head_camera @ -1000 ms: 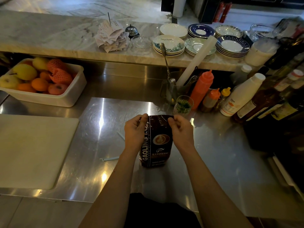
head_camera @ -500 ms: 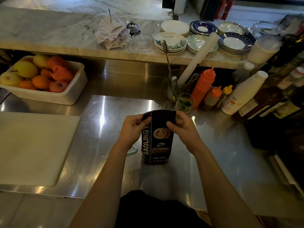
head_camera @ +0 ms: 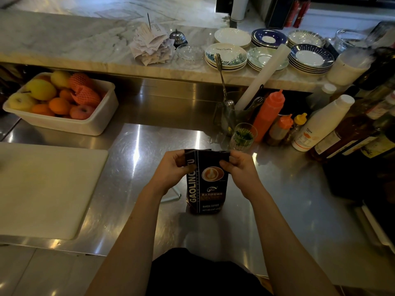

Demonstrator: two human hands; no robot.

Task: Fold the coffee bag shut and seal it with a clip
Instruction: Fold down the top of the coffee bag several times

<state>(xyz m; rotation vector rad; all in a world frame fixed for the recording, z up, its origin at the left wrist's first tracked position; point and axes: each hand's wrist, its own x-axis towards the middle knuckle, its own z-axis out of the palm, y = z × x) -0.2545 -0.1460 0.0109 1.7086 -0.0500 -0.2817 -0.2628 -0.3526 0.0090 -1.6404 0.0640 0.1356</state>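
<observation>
A dark brown coffee bag (head_camera: 206, 189) with a latte picture and white lettering stands upright on the steel counter (head_camera: 136, 159). My left hand (head_camera: 173, 170) pinches its top left corner and my right hand (head_camera: 240, 168) pinches its top right corner. The top edge of the bag is flattened between them. A thin pale clip (head_camera: 173, 196) lies on the counter just left of the bag, partly hidden under my left wrist.
A white cutting board (head_camera: 47, 189) lies at the left. A white tub of fruit (head_camera: 62, 103) sits at the back left. A small glass of greens (head_camera: 243, 136), sauce bottles (head_camera: 269, 114) and dark bottles crowd the right. Stacked plates (head_camera: 226, 55) line the marble shelf behind.
Both hands shifted from gripping the bag's upper sides to pinching its top corners, and the top edge is now pulled flatter. The clip now shows beside the bag.
</observation>
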